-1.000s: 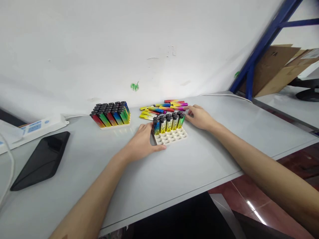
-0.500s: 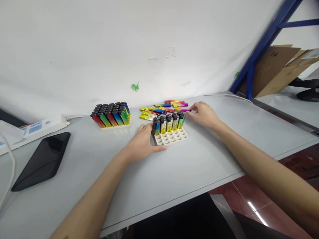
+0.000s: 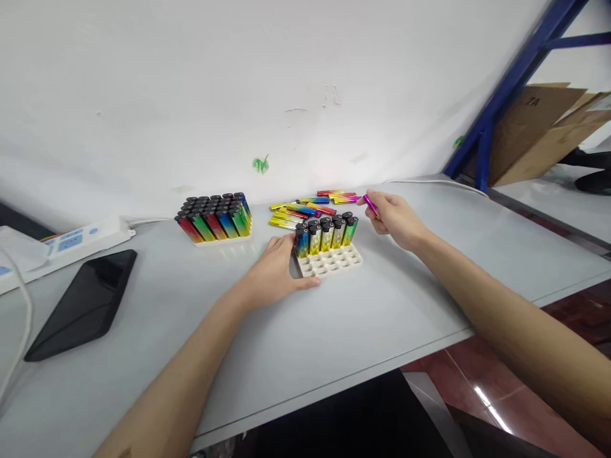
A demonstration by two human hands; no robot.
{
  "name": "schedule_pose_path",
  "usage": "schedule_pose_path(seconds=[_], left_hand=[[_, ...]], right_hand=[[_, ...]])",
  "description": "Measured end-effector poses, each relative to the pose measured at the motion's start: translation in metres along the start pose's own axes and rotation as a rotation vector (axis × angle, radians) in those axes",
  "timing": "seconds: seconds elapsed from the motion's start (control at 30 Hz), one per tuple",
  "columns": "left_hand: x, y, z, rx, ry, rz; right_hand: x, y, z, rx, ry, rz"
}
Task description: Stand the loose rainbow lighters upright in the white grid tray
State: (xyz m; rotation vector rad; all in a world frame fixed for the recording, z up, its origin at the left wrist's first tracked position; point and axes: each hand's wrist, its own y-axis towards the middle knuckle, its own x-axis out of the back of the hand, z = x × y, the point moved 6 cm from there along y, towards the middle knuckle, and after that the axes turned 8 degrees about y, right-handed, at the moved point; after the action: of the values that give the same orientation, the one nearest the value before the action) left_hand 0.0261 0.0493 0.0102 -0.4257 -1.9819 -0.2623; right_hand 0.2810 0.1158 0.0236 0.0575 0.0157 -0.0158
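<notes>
My right hand (image 3: 400, 220) is closed on a purple lighter (image 3: 371, 205), raised off the table and tilted, its lower end covered by the fingers. To the left of it stands a white rack (image 3: 333, 262) with rows of holes. Upright lighters (image 3: 326, 236) with black tops and coloured metallic bodies fill its back part, while holes show in front. My left hand (image 3: 268, 275) grips the rack's left end, thumb along the front corner and fingers at the back. Behind the rack lies a loose pile of shiny multicoloured lighters (image 3: 305, 210).
Further left, a second rack is packed with upright lighters (image 3: 214, 219). A black phone (image 3: 83, 302) and a white power strip (image 3: 71, 242) lie at the far left. The white wall (image 3: 191, 95) bounds the table's back; a blue metal frame (image 3: 496, 102) and cardboard boxes (image 3: 534, 133) are at right.
My right hand has lifted the purple lighter from the right side of the pile and turned it steeper. My left hand stays at the rack.
</notes>
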Motion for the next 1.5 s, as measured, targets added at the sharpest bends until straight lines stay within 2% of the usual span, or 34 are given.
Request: schedule_pose_path(seconds=[0.13, 0.3, 0.6, 0.87, 1.07, 1.4, 1.5], left_hand=[[-0.001, 0.0, 0.001, -0.004, -0.001, -0.013], [-0.001, 0.001, 0.001, 0.002, -0.011, -0.01], [-0.001, 0.0, 0.001, 0.005, -0.017, -0.007], [0.0, 0.0, 0.001, -0.002, -0.016, -0.022], [0.0, -0.001, 0.0, -0.006, -0.005, -0.01], [0.001, 0.0, 0.0, -0.009, -0.02, -0.023], [0.001, 0.0, -0.001, -0.009, -0.02, -0.023]], right_hand=[[-0.005, 0.0, -0.008, -0.039, -0.109, 0.04], [-0.005, 0.003, -0.012, -0.025, -0.126, 0.063], [0.006, 0.001, 0.002, -0.009, -0.025, -0.074], [0.003, 0.001, 0.003, 0.017, 0.048, -0.052], [0.005, -0.001, 0.002, -0.009, 0.031, -0.123], [0.001, -0.001, 0.001, 0.023, 0.006, -0.034], [0.002, -0.001, 0.002, 0.04, 0.012, -0.054]])
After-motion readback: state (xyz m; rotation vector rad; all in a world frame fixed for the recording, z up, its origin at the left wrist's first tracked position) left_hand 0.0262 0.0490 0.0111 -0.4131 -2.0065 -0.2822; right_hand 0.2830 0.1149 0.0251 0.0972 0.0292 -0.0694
